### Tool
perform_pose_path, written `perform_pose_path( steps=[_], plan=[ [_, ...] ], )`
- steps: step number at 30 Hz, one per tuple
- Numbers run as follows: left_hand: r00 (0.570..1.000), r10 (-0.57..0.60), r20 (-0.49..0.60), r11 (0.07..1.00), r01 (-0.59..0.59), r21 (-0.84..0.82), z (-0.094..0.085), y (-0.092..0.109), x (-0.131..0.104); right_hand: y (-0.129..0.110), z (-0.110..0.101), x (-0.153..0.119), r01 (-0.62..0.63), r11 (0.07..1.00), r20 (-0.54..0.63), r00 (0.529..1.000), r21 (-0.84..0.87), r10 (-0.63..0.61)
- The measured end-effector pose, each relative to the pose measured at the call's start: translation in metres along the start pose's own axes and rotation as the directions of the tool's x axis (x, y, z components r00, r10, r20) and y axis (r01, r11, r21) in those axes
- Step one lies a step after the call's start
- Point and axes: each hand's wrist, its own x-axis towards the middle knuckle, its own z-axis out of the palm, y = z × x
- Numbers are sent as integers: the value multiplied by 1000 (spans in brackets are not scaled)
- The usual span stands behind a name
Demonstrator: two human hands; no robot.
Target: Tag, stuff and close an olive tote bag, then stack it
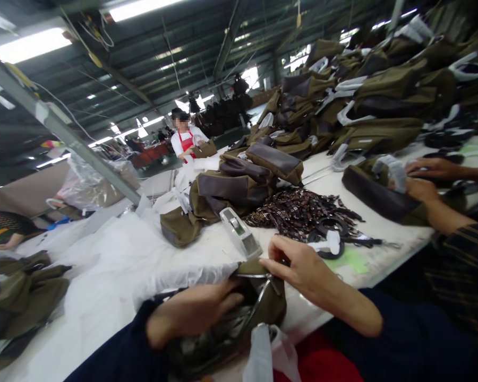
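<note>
bag: we hold an olive-green fabric zip bag (pixel 258 302) at the near edge of the white table (pixel 382 223).
left hand (pixel 193 313): fingers curled into the open mouth.
right hand (pixel 298 265): fingertips pinching the zipper edge.
step: we judge it mid-zip; next calls for a steady pull along the teeth.

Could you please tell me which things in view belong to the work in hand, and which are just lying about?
In hand:
left hand, reaching inside
olive zip bag
right hand, at the bag's zip

Lying about:
tape dispenser
patterned straps
piled bags
white sheet
co-worker's hands
</note>
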Motion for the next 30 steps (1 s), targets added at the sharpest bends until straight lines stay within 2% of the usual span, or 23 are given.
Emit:
perform_pose_path(
  steps=[1, 2, 3, 4, 5, 6, 7, 8, 10, 11, 12, 13, 16, 20, 25, 30],
  plan=[
    [1000, -6, -9, 979, 7, 201, -4, 0, -10, -11, -4, 0, 103, 993, -46, 993, -51, -106],
    [999, -12, -37, 898, 27, 439, -7, -1, -19, -24, -5, 0, 221, 973, -45, 973, -72, -224],
    [997, -12, -80, 759, 61, 648, -9, -1, -28, -38, -3, 1, 343, 937, 10, 939, -60, -343],
    [992, -1, -126, 613, 100, 784, -11, -1, -35, -52, 2, 3, 456, 889, 114, 885, -27, -451],
    [988, 9, -157, 508, 131, 852, -12, -1, -41, -65, 11, 4, 542, 841, 232, 817, 4, -528],
    [985, 19, -173, 513, 139, 847, -13, -1, -45, -75, 23, 7, 609, 793, 347, 740, 15, -576],
    [983, 37, -178, 607, 119, 785, -14, -2, -48, -82, 38, 10, 664, 748, 438, 677, -15, -592],
    [981, 60, -182, 729, 81, 680, -14, -4, -50, -85, 54, 13, 700, 711, 491, 643, -66, -588],
    [975, 73, -209, 937, 5, 349, -14, -12, -53, -83, 84, 20, 776, 620, 599, 554, -119, -578],
    [976, 46, -215, 983, -7, 182, -14, -18, -55, -79, 96, 24, 806, 578, 643, 511, -128, -570],
    [979, 1, -204, 998, 13, 65, -13, -24, -57, -74, 104, 28, 831, 542, 689, 465, -123, -556],
    [982, -55, -179, 998, 60, 20, -12, -31, -60, -70, 109, 30, 841, 527, 724, 438, -121, -533],
    [980, -189, -67, 980, 192, 46, -5, -46, -69, -63, 104, 35, 829, 553, 801, 386, -84, -457],
    [960, -250, 125, 960, 228, 162, 6, -46, -68, -65, 83, 31, 790, 612, 800, 377, -15, -467],
    [923, -295, 248, 943, 240, 229, 8, -44, -37, -61, 66, 27, 662, 749, 761, 486, 0, -429],
    [934, -196, 300, 978, 165, 126, 6, -45, -18, -48, 62, 30, 550, 826, 706, 536, 123, -462]
  ],
)
